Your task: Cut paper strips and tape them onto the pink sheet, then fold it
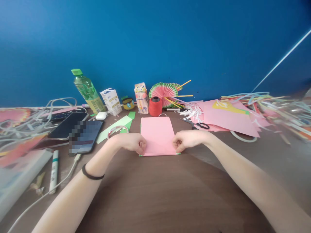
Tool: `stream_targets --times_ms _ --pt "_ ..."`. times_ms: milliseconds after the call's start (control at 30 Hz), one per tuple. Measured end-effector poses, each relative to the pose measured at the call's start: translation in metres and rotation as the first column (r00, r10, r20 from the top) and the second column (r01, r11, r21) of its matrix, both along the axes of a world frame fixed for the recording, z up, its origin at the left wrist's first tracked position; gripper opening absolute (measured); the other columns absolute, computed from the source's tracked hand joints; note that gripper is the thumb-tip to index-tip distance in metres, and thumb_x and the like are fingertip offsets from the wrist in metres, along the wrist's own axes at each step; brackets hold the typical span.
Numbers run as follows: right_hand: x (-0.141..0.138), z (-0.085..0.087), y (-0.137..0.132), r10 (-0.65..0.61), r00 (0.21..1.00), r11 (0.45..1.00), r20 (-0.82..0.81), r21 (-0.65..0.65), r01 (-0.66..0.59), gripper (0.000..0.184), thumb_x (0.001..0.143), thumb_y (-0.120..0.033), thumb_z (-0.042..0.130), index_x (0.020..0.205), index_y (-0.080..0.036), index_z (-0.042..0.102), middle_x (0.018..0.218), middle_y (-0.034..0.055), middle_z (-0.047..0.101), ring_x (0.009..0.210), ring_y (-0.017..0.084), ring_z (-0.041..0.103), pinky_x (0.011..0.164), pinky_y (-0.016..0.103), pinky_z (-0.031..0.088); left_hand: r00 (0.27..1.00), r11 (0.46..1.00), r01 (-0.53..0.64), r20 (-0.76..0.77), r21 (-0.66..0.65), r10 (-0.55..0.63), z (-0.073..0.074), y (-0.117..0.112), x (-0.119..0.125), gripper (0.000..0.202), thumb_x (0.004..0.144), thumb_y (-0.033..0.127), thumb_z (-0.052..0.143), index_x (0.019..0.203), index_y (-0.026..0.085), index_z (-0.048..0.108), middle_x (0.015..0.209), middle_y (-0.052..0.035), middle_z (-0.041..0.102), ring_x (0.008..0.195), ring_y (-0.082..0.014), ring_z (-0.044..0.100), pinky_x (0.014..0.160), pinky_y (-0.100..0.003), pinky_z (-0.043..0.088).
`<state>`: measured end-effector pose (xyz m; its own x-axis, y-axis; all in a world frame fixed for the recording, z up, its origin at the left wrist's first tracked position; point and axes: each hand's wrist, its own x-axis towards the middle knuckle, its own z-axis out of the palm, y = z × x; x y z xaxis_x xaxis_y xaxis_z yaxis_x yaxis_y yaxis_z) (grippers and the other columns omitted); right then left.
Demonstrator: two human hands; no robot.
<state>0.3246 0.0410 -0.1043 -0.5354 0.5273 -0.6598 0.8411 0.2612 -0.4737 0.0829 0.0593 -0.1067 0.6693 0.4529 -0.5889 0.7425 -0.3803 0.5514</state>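
Observation:
A pink sheet of paper [157,134] lies flat on the dark table in front of me, with thin green strips showing along its left and near edges. My left hand [134,142] is closed at the near left corner of the paper, fingers curled and pinching its edge. At the near right corner, my right hand [186,140] pinches the edge in the same way. A narrow fold seems to run along the near edge, between both hands. Just beyond the paper stands a red spool of thread [155,107].
Scissors [195,124] and pink sheets [228,119] lie to the right. A tape roll [118,129], phones [88,136] and a marker [54,171] are on the left. Along the blue wall stand a bottle [87,92], cartons [111,102] and a folded paper fan [163,92].

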Motion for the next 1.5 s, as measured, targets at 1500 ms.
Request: stream_targets --times_ms 1500 --pt "-0.0046 -0.0033 -0.0008 0.019 0.998 1.0 0.063 0.017 -0.02 0.009 0.07 -0.022 0.064 0.073 -0.014 0.06 0.068 -0.0014 0.054 0.06 0.011 0.046 0.05 0.02 0.027 0.98 0.996 0.043 -0.198 0.081 -0.026 -0.0001 -0.0089 0.01 0.007 0.062 0.021 0.052 0.066 0.016 0.052 0.067 0.0006 0.055 0.062 -0.0118 0.047 0.051 -0.021 0.033"
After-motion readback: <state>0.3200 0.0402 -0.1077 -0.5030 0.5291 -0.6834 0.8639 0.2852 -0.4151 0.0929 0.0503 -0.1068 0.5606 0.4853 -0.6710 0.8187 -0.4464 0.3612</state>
